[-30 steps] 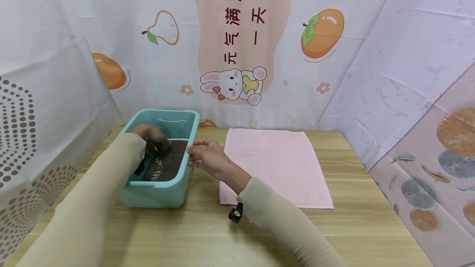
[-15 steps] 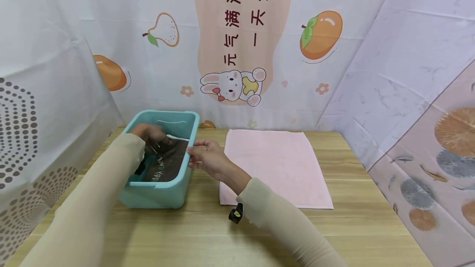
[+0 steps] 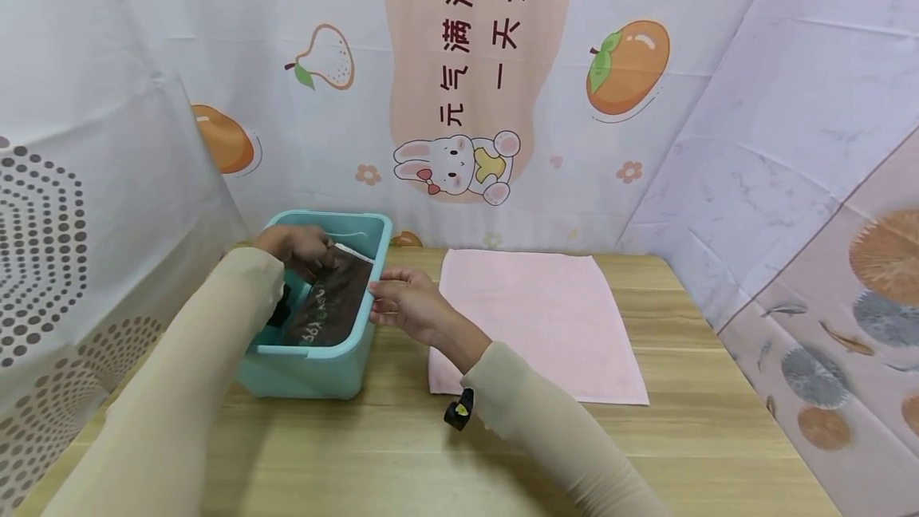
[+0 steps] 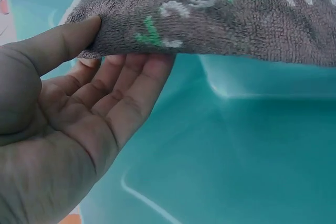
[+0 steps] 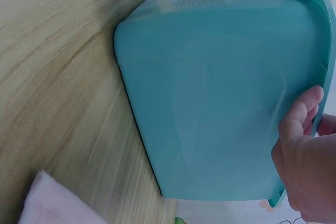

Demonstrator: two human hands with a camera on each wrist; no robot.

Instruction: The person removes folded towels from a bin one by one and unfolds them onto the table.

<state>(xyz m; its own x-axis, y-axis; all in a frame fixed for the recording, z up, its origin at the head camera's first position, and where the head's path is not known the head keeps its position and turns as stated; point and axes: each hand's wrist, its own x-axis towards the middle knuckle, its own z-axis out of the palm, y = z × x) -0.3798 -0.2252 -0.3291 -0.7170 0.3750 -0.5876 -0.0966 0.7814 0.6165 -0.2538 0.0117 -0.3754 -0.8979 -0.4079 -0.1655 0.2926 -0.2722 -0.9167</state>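
A teal plastic bin (image 3: 309, 377) stands at the left of the table. Inside it is a dark grey-brown towel (image 3: 337, 297) with white and green lettering and a pale edge. My left hand (image 3: 305, 248) reaches into the bin and pinches one end of this towel; in the left wrist view the thumb lies on top and the fingers (image 4: 139, 85) underneath, with the cloth lifted off the bin's floor. My right hand (image 3: 412, 305) holds the bin's right rim, fingers against the outer wall in the right wrist view. The towel's far side is partly hidden by the left hand.
A pink towel (image 3: 538, 325) lies flat on the wooden table (image 3: 402, 453), right of the bin. Printed curtains (image 3: 459, 214) hang behind and at both sides. A black wrist camera (image 3: 458, 409) hangs under my right cuff.
My left hand has risen slightly, lifting the towel's far end, which now slopes down toward the bin's right side. The right hand stays on the rim. The head view has shifted slightly.
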